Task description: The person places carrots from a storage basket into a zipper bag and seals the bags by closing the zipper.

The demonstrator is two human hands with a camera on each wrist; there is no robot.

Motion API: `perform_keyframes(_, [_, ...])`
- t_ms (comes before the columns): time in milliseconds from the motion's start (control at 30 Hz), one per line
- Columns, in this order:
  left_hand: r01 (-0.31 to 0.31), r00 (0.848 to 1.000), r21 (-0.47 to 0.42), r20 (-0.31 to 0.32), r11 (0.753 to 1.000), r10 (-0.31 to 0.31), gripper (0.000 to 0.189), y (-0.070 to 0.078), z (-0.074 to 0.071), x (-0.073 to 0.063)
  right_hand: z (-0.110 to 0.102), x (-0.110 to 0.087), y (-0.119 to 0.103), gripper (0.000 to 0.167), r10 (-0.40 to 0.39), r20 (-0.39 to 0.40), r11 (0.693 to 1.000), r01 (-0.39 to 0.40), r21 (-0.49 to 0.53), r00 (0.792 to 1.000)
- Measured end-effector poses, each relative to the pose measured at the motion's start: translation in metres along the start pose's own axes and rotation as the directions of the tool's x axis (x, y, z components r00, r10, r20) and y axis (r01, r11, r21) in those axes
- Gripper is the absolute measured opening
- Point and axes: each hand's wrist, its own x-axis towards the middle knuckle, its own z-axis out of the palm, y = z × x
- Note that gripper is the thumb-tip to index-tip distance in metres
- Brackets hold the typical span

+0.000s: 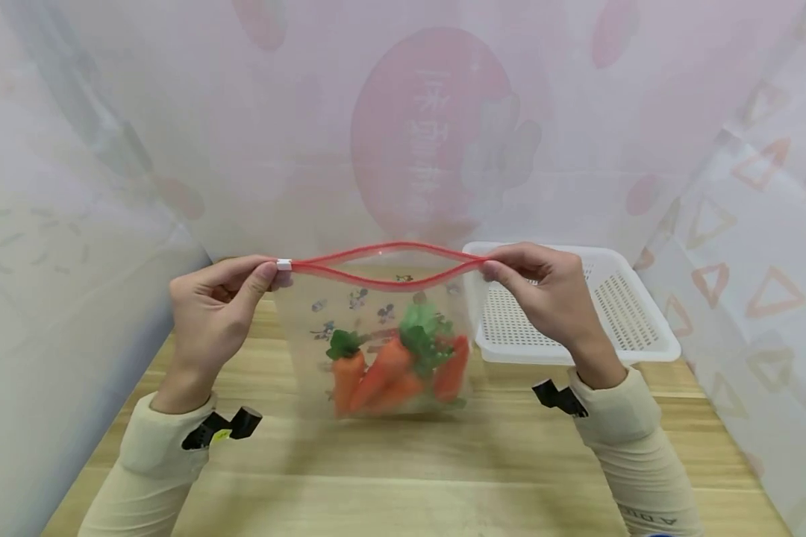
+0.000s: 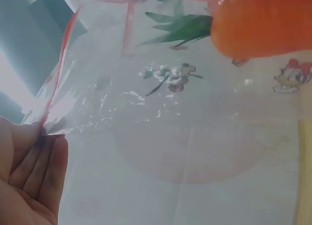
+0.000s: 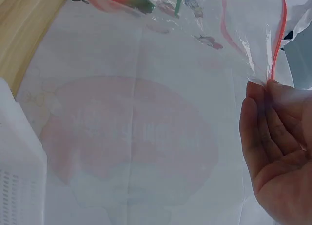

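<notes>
A clear zip bag (image 1: 309, 350) with a red zip edge and small cartoon prints hangs upright between my hands. Its mouth gapes in the middle. Inside lie several orange carrots (image 1: 383, 373) with green tops, also seen through the plastic in the left wrist view as a carrot (image 2: 263, 25). My left hand (image 1: 211, 321) pinches the left top corner, beside the white slider (image 1: 284, 265). The right top corner is pinched between thumb and fingers of my right hand (image 1: 551, 294). In the right wrist view, that hand (image 3: 278, 142) grips the end of the red edge.
Behind my right hand, a white perforated plastic basket (image 1: 628, 298) stands on the wooden table (image 1: 349, 485). Printed pale sheets (image 1: 295, 112) enclose the table at the back and both sides.
</notes>
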Motion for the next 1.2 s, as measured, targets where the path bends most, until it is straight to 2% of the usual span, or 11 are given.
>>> perform_keyframes(133, [0.101, 0.995, 0.037, -0.005, 0.994, -0.101, 0.012, -0.006, -0.001, -0.003, -0.006, -0.005, 0.001, 0.010, 0.070, -0.004, 0.997, -0.070, -0.027, 0.998])
perform_keyframes(267, [0.164, 0.986, 0.045, 0.009, 0.985, -0.165, 0.013, -0.022, 0.002, -0.007, -0.006, -0.009, 0.015, 0.007, 0.111, 0.016, 0.992, -0.110, -0.057, 0.994])
perform_keyframes(400, [0.190, 0.981, -0.031, 0.033, 0.981, -0.189, 0.016, -0.039, 0.008, -0.009, -0.003, -0.010, 0.030, 0.007, 0.142, 0.020, 0.987, -0.140, -0.079, 0.990])
perform_keyframes(567, [0.227, 0.973, -0.128, 0.054, 0.965, -0.222, 0.021, -0.051, 0.017, -0.007, -0.003, -0.010, 0.040, 0.008, 0.159, 0.018, 0.986, -0.157, -0.061, 0.987])
perform_keyframes(800, [0.296, 0.954, -0.126, 0.100, 0.947, -0.284, 0.023, -0.062, 0.030, -0.010, -0.001, -0.009, 0.048, 0.010, 0.176, 0.047, 0.984, -0.175, -0.024, 0.983])
perform_keyframes(900, [0.300, 0.951, -0.128, 0.120, 0.945, -0.286, 0.023, -0.065, 0.035, -0.011, 0.000, -0.009, 0.051, 0.011, 0.185, 0.054, 0.983, -0.184, -0.019, 0.981])
perform_keyframes(1033, [0.298, 0.952, -0.165, 0.117, 0.940, -0.281, 0.022, -0.064, 0.040, -0.011, -0.002, -0.008, 0.055, 0.012, 0.196, 0.069, 0.981, -0.195, -0.021, 0.978])
perform_keyframes(1200, [0.317, 0.948, -0.209, 0.113, 0.925, -0.299, 0.023, -0.060, 0.046, -0.013, -0.011, -0.004, 0.061, 0.019, 0.238, 0.134, 0.971, -0.234, -0.046, 0.962])
